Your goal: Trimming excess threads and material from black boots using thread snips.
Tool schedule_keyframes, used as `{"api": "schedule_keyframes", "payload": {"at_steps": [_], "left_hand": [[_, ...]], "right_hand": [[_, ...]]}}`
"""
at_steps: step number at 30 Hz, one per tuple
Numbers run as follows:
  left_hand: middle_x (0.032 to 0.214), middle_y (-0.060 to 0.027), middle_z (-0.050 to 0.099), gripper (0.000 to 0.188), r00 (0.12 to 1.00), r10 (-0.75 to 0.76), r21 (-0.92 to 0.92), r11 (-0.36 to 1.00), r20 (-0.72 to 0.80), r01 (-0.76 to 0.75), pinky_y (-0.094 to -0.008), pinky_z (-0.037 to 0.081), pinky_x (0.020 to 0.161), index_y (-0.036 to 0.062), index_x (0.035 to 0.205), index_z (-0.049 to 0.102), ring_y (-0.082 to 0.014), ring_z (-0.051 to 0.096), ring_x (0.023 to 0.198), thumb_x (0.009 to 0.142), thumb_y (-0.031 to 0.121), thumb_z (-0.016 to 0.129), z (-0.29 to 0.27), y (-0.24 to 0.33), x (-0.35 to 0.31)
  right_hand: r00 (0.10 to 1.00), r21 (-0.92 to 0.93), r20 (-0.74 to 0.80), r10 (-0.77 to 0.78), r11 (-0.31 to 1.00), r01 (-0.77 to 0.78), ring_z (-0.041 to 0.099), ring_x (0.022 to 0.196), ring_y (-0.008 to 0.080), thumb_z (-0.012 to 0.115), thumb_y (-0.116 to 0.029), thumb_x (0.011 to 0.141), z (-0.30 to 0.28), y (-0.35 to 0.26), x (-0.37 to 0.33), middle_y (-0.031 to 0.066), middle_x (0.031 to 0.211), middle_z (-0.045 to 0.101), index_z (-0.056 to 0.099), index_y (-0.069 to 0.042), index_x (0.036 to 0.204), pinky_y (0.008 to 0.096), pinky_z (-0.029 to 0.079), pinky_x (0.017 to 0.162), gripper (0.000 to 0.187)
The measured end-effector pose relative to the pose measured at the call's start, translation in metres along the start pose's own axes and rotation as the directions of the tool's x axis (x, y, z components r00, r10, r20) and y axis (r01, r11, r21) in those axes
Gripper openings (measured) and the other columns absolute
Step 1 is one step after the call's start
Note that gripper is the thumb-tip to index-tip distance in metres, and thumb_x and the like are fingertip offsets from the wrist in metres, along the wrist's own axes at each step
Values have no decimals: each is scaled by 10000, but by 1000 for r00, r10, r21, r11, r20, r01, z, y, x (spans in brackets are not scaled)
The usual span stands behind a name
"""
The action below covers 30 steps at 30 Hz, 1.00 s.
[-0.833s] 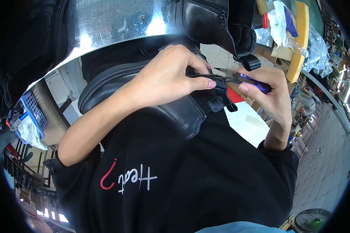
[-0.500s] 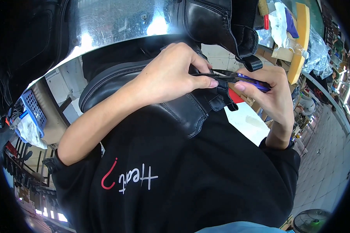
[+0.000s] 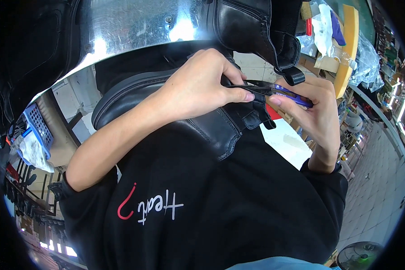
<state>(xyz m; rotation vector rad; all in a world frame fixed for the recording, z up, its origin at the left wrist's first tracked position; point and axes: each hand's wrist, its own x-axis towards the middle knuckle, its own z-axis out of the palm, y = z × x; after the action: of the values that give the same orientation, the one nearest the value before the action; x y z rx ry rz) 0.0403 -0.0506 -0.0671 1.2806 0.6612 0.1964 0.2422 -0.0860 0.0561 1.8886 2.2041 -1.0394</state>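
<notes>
A black leather boot (image 3: 213, 132) with a zipper and a pull loop lies on its side across my lap, its toe to the left. My left hand (image 3: 202, 85) pinches the upper edge of the boot's shaft between thumb and fingers. From the right, my right hand (image 3: 317, 108) grips a pair of thread snips (image 3: 296, 96) with purple handles. The dark blades point left, at the edge beside my left fingertips. Whether they touch the leather, I cannot tell.
A shiny metal table (image 3: 135, 27) is ahead, with another black boot (image 3: 247, 27) overhanging its right end and dark leather at its left. A blue plastic basket (image 3: 41, 128) stands at the left. Yellow foam (image 3: 346, 49) and clear plastic wrap (image 3: 366, 65) are at the far right.
My right hand and the snips have shifted very slightly. The left hand keeps its pinch on the boot edge.
</notes>
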Motion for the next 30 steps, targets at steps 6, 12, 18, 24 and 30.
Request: {"api": "schedule_keyframes", "payload": {"at_steps": [6, 12, 18, 24, 30], "left_hand": [[1037, -197, 712, 243, 999, -31, -20, 999, 7, 32, -361, 476, 942, 13, 849, 769, -275, 675, 1007, 748, 231, 803, -2, 3, 1], [1025, -195, 716, 254, 1000, -21, -12, 1000, 9, 21, -362, 480, 944, 3, 841, 767, -271, 685, 986, 749, 237, 805, -2, 3, 1], [1032, -198, 715, 267, 1000, -19, -23, 1000, 12, 20, -360, 481, 947, 2, 840, 767, -275, 686, 985, 746, 249, 808, -4, 2, 2], [1044, -199, 712, 262, 1000, -14, -7, 1000, 1, 14, -361, 477, 952, 6, 846, 768, -275, 681, 1001, 745, 245, 806, -3, 3, 0], [1040, -194, 714, 244, 1000, 1, -24, 1000, 4, -1, -353, 465, 959, 13, 861, 770, -275, 676, 1009, 755, 231, 796, -4, 3, 1]], "right_hand": [[1000, -2, -23, 6, 1000, -6, 575, 538, 229, 787, -252, 785, 2, -2, -1, 107, 660, 601, 717, 37, 829, 321, 405, 505, 300], [1000, 11, -25, 13, 1000, -12, 580, 539, 232, 783, -232, 791, 1, -3, -1, 106, 664, 609, 718, 39, 831, 315, 413, 504, 281], [998, -12, -55, -25, 1000, 25, 580, 536, 213, 784, -215, 789, 3, 0, 0, 105, 656, 604, 719, 39, 822, 309, 409, 496, 264], [997, 31, -71, 18, 999, -16, 555, 526, 175, 786, -207, 793, 0, 7, -4, 99, 634, 589, 723, 45, 842, 278, 378, 484, 264], [993, 74, -112, 46, 997, -38, 521, 519, 146, 810, -282, 766, -4, 16, -8, 76, 617, 545, 716, 54, 859, 278, 355, 481, 361]]}}
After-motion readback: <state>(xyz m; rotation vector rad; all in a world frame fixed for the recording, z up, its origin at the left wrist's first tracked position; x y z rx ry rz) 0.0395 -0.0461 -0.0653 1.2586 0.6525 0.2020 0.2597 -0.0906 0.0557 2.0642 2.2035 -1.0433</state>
